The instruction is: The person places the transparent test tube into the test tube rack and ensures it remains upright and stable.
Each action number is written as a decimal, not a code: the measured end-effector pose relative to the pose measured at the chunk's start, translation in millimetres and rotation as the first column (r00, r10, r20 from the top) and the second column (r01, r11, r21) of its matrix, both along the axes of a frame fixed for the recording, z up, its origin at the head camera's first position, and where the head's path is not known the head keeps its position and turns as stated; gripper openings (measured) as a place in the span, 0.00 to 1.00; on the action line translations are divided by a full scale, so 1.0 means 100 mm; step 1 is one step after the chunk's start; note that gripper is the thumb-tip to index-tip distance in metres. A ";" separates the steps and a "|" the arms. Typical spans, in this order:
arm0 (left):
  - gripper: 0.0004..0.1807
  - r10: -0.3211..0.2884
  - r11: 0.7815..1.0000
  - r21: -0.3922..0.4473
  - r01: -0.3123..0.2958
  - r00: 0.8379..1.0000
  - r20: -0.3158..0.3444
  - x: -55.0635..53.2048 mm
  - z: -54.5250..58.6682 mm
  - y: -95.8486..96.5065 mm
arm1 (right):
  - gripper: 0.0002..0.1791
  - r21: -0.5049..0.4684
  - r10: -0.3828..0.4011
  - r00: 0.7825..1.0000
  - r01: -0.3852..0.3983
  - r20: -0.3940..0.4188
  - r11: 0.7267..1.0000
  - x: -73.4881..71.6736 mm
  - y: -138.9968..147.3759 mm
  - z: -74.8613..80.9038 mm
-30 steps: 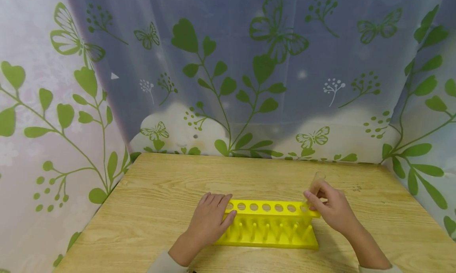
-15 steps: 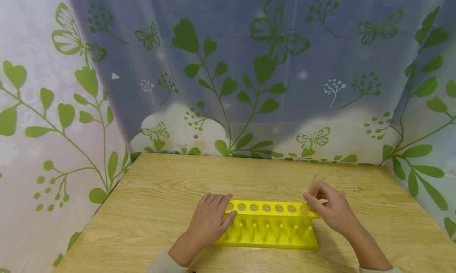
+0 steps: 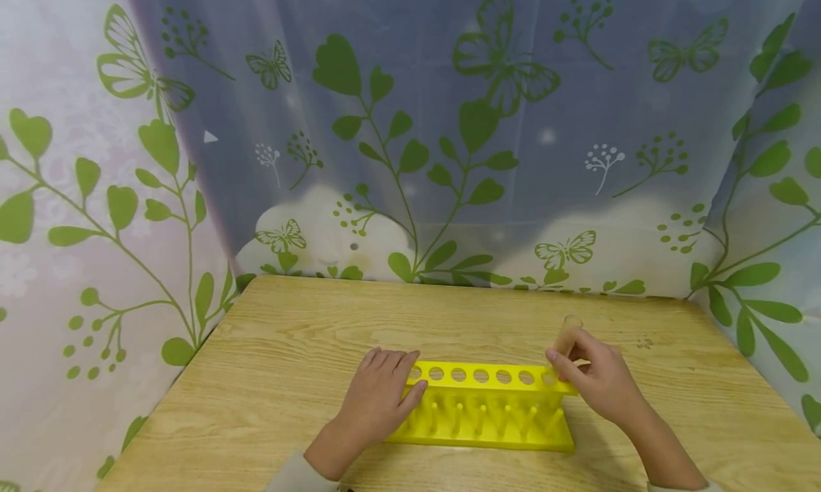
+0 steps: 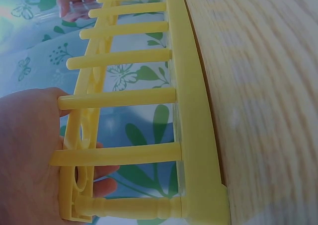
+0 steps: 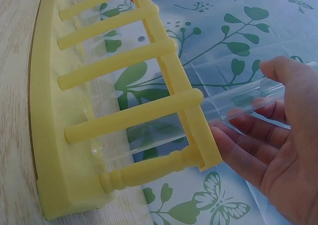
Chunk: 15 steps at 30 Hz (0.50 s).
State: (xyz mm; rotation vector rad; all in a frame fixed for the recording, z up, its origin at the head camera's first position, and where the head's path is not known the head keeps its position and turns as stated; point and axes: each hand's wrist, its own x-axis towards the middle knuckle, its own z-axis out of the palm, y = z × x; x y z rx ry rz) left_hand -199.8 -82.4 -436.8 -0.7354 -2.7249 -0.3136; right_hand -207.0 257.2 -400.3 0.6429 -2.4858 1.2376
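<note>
A yellow test tube rack [image 3: 481, 438] stands on the wooden table, with a row of holes in its top bar and upright pegs along its base. My left hand [image 3: 378, 392] grips the left end of the top bar, thumb in front and fingers behind. My right hand [image 3: 603, 374] holds a clear test tube [image 3: 567, 339] between thumb and fingers at the right end. In the right wrist view, the test tube [image 5: 248, 97] passes through the end hole, its rounded bottom close to the base. The left wrist view shows fingers [image 4: 105, 186] behind the bar.
The wood-grain table [image 3: 301, 321] extends around the rack. A curtain [image 3: 410, 157] with green leaves and butterflies hangs behind the table's back edge and along both sides. A small dark mark [image 3: 644, 343] lies on the table to the right.
The test tube's top has come down slightly and stands a little more upright in the right hand. The left hand and the rack have stayed in place.
</note>
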 end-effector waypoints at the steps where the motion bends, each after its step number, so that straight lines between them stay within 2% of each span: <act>1: 0.27 0.000 1.000 0.000 0.000 1.000 0.000 0.00 0.00 0.00 | 0.09 0.000 0.000 1.000 0.000 0.002 1.000 0.00 0.00 0.00; 15: 0.27 0.003 1.000 0.004 -0.003 1.000 0.007 0.01 0.02 0.01 | 0.07 0.001 0.010 1.000 -0.010 0.003 1.000 0.01 -0.01 0.02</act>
